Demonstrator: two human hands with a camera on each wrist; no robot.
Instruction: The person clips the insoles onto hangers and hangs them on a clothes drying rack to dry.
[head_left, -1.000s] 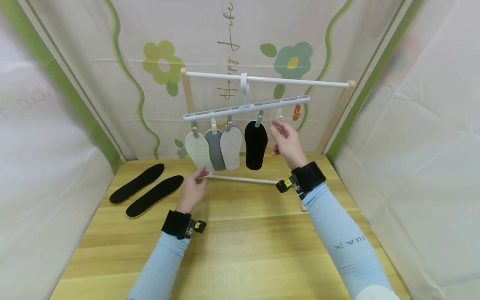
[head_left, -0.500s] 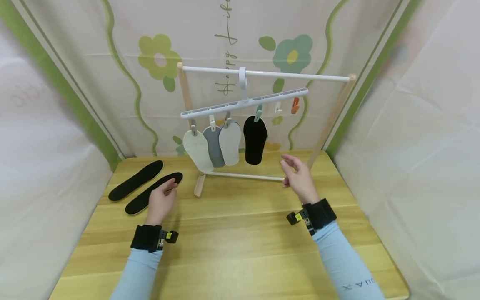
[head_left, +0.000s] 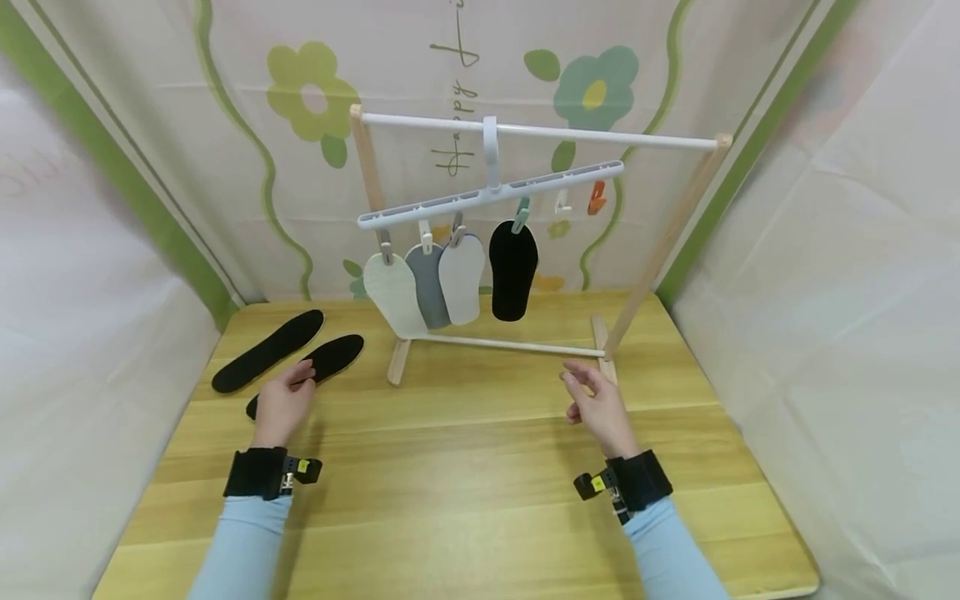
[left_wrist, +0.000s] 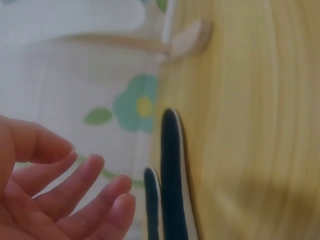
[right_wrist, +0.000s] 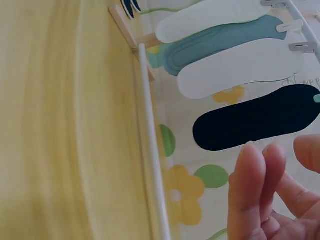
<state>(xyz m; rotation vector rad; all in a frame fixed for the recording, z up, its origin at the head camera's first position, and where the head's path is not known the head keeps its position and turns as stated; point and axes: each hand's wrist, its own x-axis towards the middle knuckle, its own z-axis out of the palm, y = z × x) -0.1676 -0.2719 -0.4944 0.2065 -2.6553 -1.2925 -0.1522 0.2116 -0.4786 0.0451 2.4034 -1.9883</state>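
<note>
insole (head_left: 337, 356), black, lies flat — left grip (head_left: 283, 408) hovers loosely above.

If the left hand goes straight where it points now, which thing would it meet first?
The left hand would probably meet the nearer black insole on the table, though the depth between them is unclear.

Wore a pair of light blue, close-fitting sleeves (head_left: 247, 533), reaching to a broad black left wristband (head_left: 253, 472) and its dark match, the right wristband (head_left: 642, 481). Bore on the inner side of each a small, stubby black camera (head_left: 582, 487), marked with a yellow label (head_left: 597, 483) and backed by silvery metal fittings (head_left: 287, 483). Had left hand (head_left: 285, 404) and right hand (head_left: 602, 406) bare.
</note>
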